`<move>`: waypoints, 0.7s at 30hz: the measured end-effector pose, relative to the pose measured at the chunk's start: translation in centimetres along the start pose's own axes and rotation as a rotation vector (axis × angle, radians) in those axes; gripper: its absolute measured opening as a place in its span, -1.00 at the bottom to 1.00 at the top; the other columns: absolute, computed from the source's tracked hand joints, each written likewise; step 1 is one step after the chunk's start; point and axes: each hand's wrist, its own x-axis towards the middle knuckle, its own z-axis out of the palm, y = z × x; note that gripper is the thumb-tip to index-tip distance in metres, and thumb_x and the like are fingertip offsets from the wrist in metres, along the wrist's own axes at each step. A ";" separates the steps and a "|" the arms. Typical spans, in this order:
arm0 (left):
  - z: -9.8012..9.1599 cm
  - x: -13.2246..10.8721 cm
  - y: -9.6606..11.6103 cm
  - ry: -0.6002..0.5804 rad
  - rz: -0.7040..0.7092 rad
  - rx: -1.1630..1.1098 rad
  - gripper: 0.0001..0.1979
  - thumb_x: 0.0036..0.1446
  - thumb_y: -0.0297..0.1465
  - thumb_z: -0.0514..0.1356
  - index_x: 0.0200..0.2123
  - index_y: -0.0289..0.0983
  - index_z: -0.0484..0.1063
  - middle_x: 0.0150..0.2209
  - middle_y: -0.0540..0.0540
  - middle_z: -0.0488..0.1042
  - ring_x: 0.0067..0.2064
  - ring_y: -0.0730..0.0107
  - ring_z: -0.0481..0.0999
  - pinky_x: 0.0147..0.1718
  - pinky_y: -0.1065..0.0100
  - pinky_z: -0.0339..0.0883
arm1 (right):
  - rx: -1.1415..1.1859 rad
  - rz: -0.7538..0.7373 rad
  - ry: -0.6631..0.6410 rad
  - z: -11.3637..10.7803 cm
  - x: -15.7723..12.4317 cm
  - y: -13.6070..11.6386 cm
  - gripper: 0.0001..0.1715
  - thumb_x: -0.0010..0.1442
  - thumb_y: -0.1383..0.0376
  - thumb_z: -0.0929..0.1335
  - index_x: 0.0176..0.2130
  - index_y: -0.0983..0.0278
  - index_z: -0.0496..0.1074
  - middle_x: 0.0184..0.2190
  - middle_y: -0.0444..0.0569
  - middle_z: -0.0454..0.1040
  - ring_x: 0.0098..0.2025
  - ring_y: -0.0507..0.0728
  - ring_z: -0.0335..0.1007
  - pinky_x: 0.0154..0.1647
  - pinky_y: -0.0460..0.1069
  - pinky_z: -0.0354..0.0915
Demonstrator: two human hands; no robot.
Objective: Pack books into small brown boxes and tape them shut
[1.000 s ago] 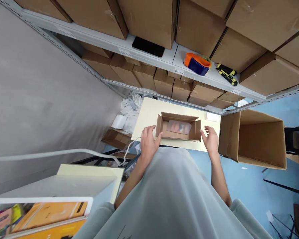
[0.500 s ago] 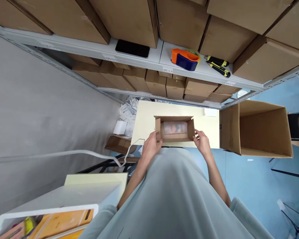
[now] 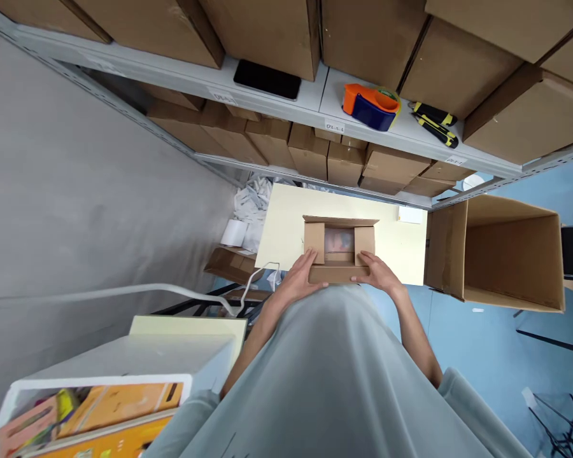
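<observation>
A small cardboard box [image 3: 341,275] lies on the cream table in front of me. Its two short side flaps are folded inward, while the long front and back flaps stick outward. Through the gap between the side flaps shows a clear plastic-wrapped item [image 3: 339,241], its contents blurred. My left hand [image 3: 300,280] grips the box's front left corner, fingers on the side flap and thumb along the front flap. At the front right corner my right hand [image 3: 378,273] holds the box the same way, fingertips on the right side flap.
A cream table [image 3: 286,210] bears a white small box [image 3: 410,215]. A shelf above holds a phone [image 3: 267,79], a tape dispenser [image 3: 370,107], box cutters [image 3: 434,124] and cartons. A large open carton [image 3: 510,254] stands right; a white bin [image 3: 100,380] sits lower left.
Both side flaps of the box have folded inward over the wrapped item. My hands have moved from the box's sides onto its flaps at the front corners.
</observation>
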 end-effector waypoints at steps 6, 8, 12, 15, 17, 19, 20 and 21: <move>-0.7 1.2 -0.1 0.147 -0.040 -0.030 -0.19 0.31 -0.23 0.37 0.53 -0.17 0.18 0.44 -0.29 0.42 0.46 -0.05 0.42 0.41 0.03 0.34 | 0.032 -0.037 -0.013 -1.5 -0.7 2.1 -0.22 0.29 0.14 0.54 0.41 0.13 0.41 0.43 0.13 0.43 0.44 0.34 0.39 0.47 0.26 0.31; -0.9 2.2 -0.1 0.227 -0.088 -0.010 -0.24 0.35 -0.33 0.32 0.53 -0.17 0.16 0.34 -0.29 0.52 0.32 -0.01 0.57 0.28 0.08 0.46 | 0.028 0.053 0.170 -1.8 0.5 2.4 -0.26 0.36 0.17 0.45 0.45 0.15 0.35 0.32 0.16 0.51 0.33 0.32 0.50 0.37 0.25 0.41; -1.9 4.3 0.2 0.287 -0.202 0.075 0.16 0.18 -0.42 0.44 0.63 -0.25 -0.23 0.50 -0.53 0.19 0.21 -0.11 0.65 0.09 0.11 0.55 | -0.026 0.226 0.375 -2.5 4.1 2.2 0.25 0.19 0.19 0.52 0.62 0.22 -0.09 0.38 0.32 0.34 0.29 0.43 0.49 0.22 0.30 0.49; -3.4 5.6 0.4 0.309 -0.111 0.100 0.45 -0.02 -0.47 0.55 0.64 -0.24 -0.44 0.61 -0.62 -0.23 0.39 -0.29 0.48 0.17 0.06 0.53 | 0.018 0.140 0.337 -3.4 5.8 1.7 0.35 0.18 0.21 0.51 0.64 0.12 -0.26 0.45 0.30 0.19 0.25 0.38 0.52 0.16 0.27 0.53; -4.3 6.1 0.4 0.324 -0.014 0.115 0.47 -0.08 -0.50 0.57 0.64 -0.19 -0.38 0.63 -0.54 -0.28 0.49 -0.32 0.33 0.28 0.01 0.47 | 0.030 0.070 0.341 -3.9 5.9 1.6 0.19 0.23 0.21 0.49 0.61 0.06 -0.10 0.42 0.24 0.22 0.20 0.33 0.56 0.12 0.23 0.54; -4.7 6.2 0.1 0.327 0.051 0.122 0.30 -0.04 -0.54 0.53 0.63 -0.15 -0.13 0.63 -0.42 -0.11 0.53 -0.25 0.26 0.37 -0.03 0.39 | 0.020 0.036 0.354 -4.0 5.5 1.8 -0.07 0.29 0.19 0.45 0.52 0.07 0.14 0.34 0.18 0.30 0.13 0.29 0.59 0.08 0.20 0.55; -4.6 6.1 -0.2 0.326 0.075 0.121 0.16 0.00 -0.55 0.50 0.58 -0.14 0.04 0.61 -0.37 -0.01 0.54 -0.20 0.25 0.41 -0.04 0.35 | 0.005 0.032 0.357 -3.9 5.2 2.0 -0.20 0.31 0.18 0.44 0.45 0.08 0.25 0.31 0.16 0.34 0.11 0.28 0.60 0.06 0.20 0.56; -4.3 6.0 -0.5 0.326 0.089 0.115 -0.02 0.05 -0.54 0.47 0.51 -0.14 0.22 0.58 -0.32 0.09 0.54 -0.16 0.24 0.45 -0.06 0.30 | -0.013 0.032 0.355 -3.7 4.9 2.2 -0.32 0.33 0.18 0.43 0.37 0.10 0.34 0.29 0.15 0.37 0.09 0.27 0.61 0.06 0.20 0.56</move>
